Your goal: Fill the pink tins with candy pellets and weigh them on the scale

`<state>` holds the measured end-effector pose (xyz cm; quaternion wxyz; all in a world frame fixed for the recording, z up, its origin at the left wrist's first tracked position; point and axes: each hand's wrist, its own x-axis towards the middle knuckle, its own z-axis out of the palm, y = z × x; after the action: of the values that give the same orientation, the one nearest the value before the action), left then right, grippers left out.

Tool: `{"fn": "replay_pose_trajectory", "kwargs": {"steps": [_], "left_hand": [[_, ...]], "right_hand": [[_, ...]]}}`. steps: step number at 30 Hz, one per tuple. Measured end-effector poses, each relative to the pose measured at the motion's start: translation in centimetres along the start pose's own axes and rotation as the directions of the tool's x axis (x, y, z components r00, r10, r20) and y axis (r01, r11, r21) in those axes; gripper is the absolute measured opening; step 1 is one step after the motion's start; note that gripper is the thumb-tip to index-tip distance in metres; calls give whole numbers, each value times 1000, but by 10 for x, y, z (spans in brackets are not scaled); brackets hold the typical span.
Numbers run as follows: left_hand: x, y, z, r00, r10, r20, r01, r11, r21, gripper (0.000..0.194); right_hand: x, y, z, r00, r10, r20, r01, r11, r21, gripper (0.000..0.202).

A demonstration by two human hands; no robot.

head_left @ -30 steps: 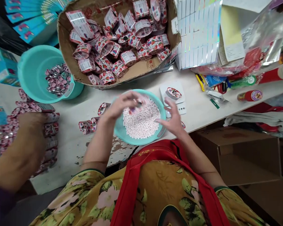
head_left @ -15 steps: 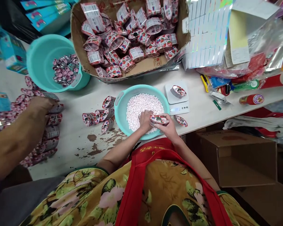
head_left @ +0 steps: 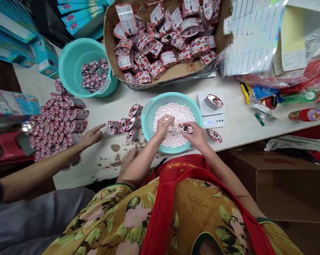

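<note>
Turquoise basin [head_left: 148, 129]; above it, the left hand [head_left: 163, 127], fingertips bunched, apparently pinching pellets, and the right hand [head_left: 198, 136], clasping 1 strawberry-printed oval container [head_left: 182, 127]: probably light, thin-walled, best held by its sides. Pale pellets [head_left: 176, 115] below look hard, slippery.

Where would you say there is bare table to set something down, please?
Bare table shows between the scale and yellow tool, and between the cap basin and the co-worker's outstretched hand. Crowded: the far-left container pile and the pellet bowl, under left hand and right hand.
</note>
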<state>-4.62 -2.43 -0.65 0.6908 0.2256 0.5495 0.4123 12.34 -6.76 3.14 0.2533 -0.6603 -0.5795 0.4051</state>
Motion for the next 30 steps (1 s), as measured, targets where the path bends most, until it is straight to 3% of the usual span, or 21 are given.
{"fn": "replay_pose_trajectory", "kwargs": {"steps": [4,7,14,18,21,26,30], "left_hand": [[-11,19,23,993,119,21,-105,935,-338,31],[-9,20,35,990,140,-33,-141,897,-420,34],[4,14,43,983,109,-150,-152,937,-313,35],[12,15,51,984,113,-138,-149,948,-281,39],[15,18,57,981,114,-158,-155,949,-276,42],[11,24,67,988,70,-140,-105,961,-257,48],[9,25,72,987,97,-131,-128,960,-250,47]], "right_hand": [[3,-5,19,997,22,73,-17,997,-71,35],[7,-8,25,996,75,44,-72,995,-65,33],[9,-10,25,998,69,-2,-68,982,-173,30],[11,-13,23,997,79,-10,-80,975,-209,24],[14,-15,18,995,79,-56,-87,983,-162,31],[17,-17,11,997,71,-34,-77,971,-226,31],[19,-13,10,992,115,-47,-122,976,-179,32]]}}
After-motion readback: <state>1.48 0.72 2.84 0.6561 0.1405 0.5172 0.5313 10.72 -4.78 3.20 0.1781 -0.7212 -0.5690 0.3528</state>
